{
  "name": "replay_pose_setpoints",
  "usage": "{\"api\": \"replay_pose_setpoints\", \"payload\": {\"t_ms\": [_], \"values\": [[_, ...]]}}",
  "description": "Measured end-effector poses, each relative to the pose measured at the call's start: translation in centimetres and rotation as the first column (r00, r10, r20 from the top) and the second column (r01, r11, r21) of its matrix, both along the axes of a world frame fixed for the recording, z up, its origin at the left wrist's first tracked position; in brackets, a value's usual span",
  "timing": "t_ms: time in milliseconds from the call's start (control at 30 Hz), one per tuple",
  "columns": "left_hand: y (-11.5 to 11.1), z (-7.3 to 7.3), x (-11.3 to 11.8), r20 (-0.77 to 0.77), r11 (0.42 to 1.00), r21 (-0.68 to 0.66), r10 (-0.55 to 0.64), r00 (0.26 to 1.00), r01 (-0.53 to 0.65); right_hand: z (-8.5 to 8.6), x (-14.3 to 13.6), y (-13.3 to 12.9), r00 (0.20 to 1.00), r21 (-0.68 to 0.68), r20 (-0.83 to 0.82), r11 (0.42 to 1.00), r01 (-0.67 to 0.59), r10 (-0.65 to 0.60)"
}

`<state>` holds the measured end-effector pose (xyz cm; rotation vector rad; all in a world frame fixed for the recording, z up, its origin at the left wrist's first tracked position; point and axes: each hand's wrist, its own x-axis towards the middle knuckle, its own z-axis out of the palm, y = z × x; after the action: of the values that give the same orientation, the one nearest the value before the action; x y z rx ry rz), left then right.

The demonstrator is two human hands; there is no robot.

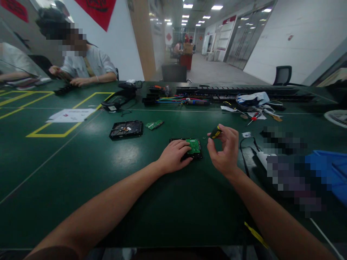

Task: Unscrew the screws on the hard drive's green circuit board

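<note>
A hard drive (199, 155) lies on the green table with its green circuit board (194, 146) facing up. My left hand (175, 156) is laid over its left part, fingers across the top and thumb along the near edge, gripping it against the table. To the right of the drive, my right hand (226, 151) pinches a screwdriver (216, 132) by its yellow-and-black handle, tilted; its shaft is hard to make out. Tiny screws (204, 138) lie between the drive and the screwdriver. Further left are a second hard drive (126, 129) and a loose green circuit board (154, 125).
Cables (179, 100) and long black rails (244, 92) line the table's back. A red-handled screwdriver (255, 117) lies among wrappers at the back right. A blue tray (329, 169) stands at the right edge. Paper (72, 115) lies left; a co-worker (89, 66) sits behind it.
</note>
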<state>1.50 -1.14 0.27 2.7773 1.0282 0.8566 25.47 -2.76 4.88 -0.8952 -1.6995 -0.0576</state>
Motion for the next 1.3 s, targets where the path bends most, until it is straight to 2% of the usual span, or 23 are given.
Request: {"api": "replay_pose_setpoints", "payload": {"t_ms": [133, 200, 300, 433, 567, 733, 833, 933, 1067, 1200, 1300], "values": [[-0.1, 0.1, 0.0, -0.002, 1.000, -0.015, 0.002, 1.000, -0.002, 0.3, 0.5, 0.1, 0.993, -0.080, 0.044, 0.990, 0.117, -0.114], [-0.1, 0.2, 0.0, -0.007, 1.000, -0.027, 0.007, 1.000, -0.007, 0.1, 1.0, 0.5, 0.985, -0.180, 0.053, 0.969, 0.169, -0.162], [-0.2, 0.4, 0.0, -0.017, 0.999, -0.043, 0.018, 1.000, -0.018, -0.7, 1.8, 1.5, 0.982, -0.370, -0.010, 0.913, 0.171, -0.187], [-0.2, 0.5, 0.1, -0.009, 0.996, -0.078, 0.034, 0.999, -0.035, -2.0, 2.7, 2.9, 0.970, -0.573, -0.048, 0.802, 0.169, -0.238], [-0.2, 0.4, 0.1, 0.027, 0.990, -0.096, 0.104, 0.994, -0.101, -2.4, 2.8, 3.1, 0.977, -0.772, -0.139, 0.635, -0.005, -0.162], [-0.2, 0.1, 0.2, 0.004, 0.950, -0.118, 0.291, 0.957, -0.288, -1.7, 2.3, 2.3, 0.993, -0.880, -0.092, 0.472, -0.046, -0.075], [-0.1, -0.1, 0.2, -0.015, 0.931, -0.155, 0.333, 0.943, -0.331, -1.6, 2.1, 2.3, 0.989, -0.909, -0.141, 0.402, -0.111, -0.044], [0.2, -0.2, 0.1, -0.033, 0.923, -0.192, 0.334, 0.942, -0.334, -1.7, 2.2, 2.4, 0.993, -0.917, -0.115, 0.385, -0.099, -0.019], [0.7, -0.1, -0.1, -0.036, 0.926, -0.211, 0.312, 0.949, -0.312, -1.6, 2.5, 2.3, 1.000, -0.914, 0.000, 0.405, -0.003, 0.008], [1.1, 0.3, -0.7, -0.056, 0.944, -0.239, 0.219, 0.974, -0.226, -1.4, 2.8, 2.3, 0.999, -0.892, 0.028, 0.452, 0.032, -0.016], [1.3, 0.7, -1.4, -0.077, 0.949, -0.275, 0.138, 0.988, -0.154, -1.5, 2.9, 2.3, 1.000, -0.908, -0.006, 0.420, 0.005, -0.026]]}}
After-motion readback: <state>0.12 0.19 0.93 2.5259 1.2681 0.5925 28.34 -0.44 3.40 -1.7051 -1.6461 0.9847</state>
